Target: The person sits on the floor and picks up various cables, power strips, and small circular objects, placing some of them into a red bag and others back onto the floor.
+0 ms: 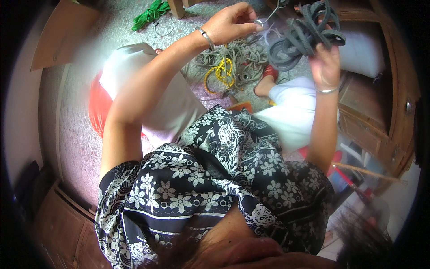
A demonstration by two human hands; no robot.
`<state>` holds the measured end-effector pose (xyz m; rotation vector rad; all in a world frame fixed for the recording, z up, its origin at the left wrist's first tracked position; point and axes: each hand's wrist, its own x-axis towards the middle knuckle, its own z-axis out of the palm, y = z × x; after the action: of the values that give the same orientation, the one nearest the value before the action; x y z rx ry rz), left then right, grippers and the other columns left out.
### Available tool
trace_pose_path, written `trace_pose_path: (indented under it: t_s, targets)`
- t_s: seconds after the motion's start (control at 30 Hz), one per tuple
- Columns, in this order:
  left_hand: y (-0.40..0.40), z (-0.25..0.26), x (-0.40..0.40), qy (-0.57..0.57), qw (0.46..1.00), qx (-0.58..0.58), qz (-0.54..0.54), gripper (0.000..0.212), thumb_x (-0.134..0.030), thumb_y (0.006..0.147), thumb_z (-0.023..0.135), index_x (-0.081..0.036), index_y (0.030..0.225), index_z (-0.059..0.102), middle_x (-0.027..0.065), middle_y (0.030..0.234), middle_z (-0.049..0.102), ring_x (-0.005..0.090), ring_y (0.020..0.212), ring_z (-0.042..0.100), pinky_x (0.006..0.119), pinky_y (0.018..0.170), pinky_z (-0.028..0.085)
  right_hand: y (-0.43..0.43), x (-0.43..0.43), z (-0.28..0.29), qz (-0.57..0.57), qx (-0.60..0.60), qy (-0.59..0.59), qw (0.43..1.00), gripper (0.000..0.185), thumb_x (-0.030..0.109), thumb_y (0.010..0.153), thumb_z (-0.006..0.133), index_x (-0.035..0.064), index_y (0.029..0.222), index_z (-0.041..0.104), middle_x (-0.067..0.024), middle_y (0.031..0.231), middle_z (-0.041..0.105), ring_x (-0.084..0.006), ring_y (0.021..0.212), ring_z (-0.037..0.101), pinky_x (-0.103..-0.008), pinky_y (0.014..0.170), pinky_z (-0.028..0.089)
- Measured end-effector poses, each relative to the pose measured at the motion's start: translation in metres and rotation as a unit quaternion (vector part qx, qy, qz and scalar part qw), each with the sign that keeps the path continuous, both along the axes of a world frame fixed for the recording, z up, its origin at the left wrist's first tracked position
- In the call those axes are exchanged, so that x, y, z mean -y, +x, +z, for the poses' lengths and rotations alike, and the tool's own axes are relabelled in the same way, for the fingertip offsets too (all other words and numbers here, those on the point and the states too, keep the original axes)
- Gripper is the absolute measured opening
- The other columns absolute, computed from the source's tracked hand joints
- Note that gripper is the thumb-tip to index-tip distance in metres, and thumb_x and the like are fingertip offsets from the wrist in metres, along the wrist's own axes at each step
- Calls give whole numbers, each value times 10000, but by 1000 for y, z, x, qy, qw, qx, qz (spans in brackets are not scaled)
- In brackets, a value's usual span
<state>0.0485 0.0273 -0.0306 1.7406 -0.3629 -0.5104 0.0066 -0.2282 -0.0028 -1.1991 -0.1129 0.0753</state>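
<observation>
My right hand (324, 64) is raised at the upper right, gripping a looped bundle of dark grey flat cord (299, 37). Several thick loops hang out to its left, and some of my fingers are hidden behind the coils. Left of the bundle, my left hand (233, 23) has thumb and fingers brought together at the end of a thin grey cord (273, 15). That cord runs up toward the top edge. Below the hands, a tangle of grey-green rope (248, 55) lies on the speckled floor, with a yellow rope (225, 72) on it.
A green cord bundle (151, 13) and a thin wire loop (163, 27) lie near a wooden leg (177, 8). At right stands a wooden cabinet (396, 84) with a white roll-like object (362, 53). A red plastic bag (97, 104) sits beside my left leg.
</observation>
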Motion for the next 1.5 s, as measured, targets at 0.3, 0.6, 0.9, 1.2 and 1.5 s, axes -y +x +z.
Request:
trace_pose_path:
  t_s: [0.3, 0.6, 0.9, 1.2, 1.5]
  targets:
    - [6, -34, -3, -119, 992, 28, -32, 101, -78, 834, 588, -47, 860, 496, 26, 912, 577, 50, 758, 530, 192, 628, 449, 0, -12, -11, 36, -38, 96, 994, 448, 15, 810, 562, 57, 1235, 425, -64, 1177, 509, -205, 1098, 463, -387, 968, 331]
    - [4, -30, -6, -172, 981, 77, -35, 236, -19, 845, 540, -38, 1080, 526, 2, 892, 580, 57, 821, 547, 199, 728, 457, 2, -9, -18, 39, -72, 115, 990, 399, 43, 823, 555, 50, 1206, 443, -84, 1154, 526, -213, 1067, 489, -376, 941, 360]
    - [4, -27, -12, -26, 984, 178, 0, 157, 18, 795, 532, -37, 937, 571, 9, 840, 572, 67, 790, 525, 222, 700, 443, 0, -15, -22, 44, -110, 133, 984, 394, 58, 852, 490, 24, 1235, 405, -105, 1180, 515, -229, 1101, 482, -381, 949, 362]
    - [-14, -18, -11, -33, 975, 217, -29, 202, 45, 697, 503, -14, 877, 573, 95, 849, 598, 198, 812, 586, 299, 740, 456, -7, -22, -52, 13, -192, 151, 970, 479, 158, 869, 505, 9, 1289, 331, -120, 1274, 427, -245, 1175, 395, -388, 1022, 264]
    - [-11, -9, -14, 17, 997, 58, -50, 335, -347, 806, 589, -22, 889, 583, 108, 814, 624, 251, 826, 599, 338, 755, 456, -10, -29, -52, 27, -220, 185, 957, 422, 140, 844, 542, 24, 1232, 420, -110, 1192, 507, -237, 1099, 473, -396, 975, 332]
